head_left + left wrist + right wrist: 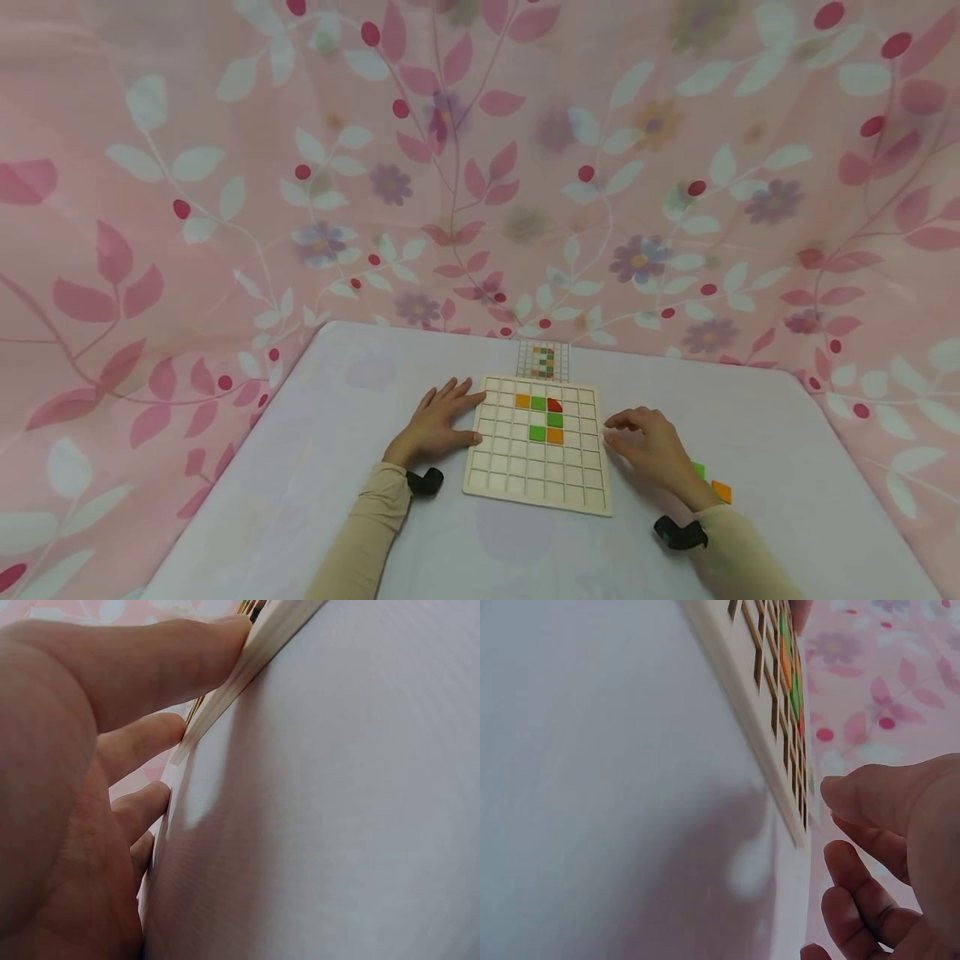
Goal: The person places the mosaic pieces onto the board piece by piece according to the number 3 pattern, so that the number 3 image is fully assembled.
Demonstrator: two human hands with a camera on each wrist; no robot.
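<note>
My left hand (pixel 438 425) lies flat with its fingers straight against the left edge of the wooden grid board (pixel 537 483), which rests flat on the table in front of me. Six tiles (pixel 542 418) sit in its upper middle squares: orange, green and red in one row, green below, then green and orange. My right hand (pixel 651 446), fingers loosely curled, is just beside the board's right edge.

Pattern card (pixel 543 360) behind the board (pixel 525 479) too small to read
</note>
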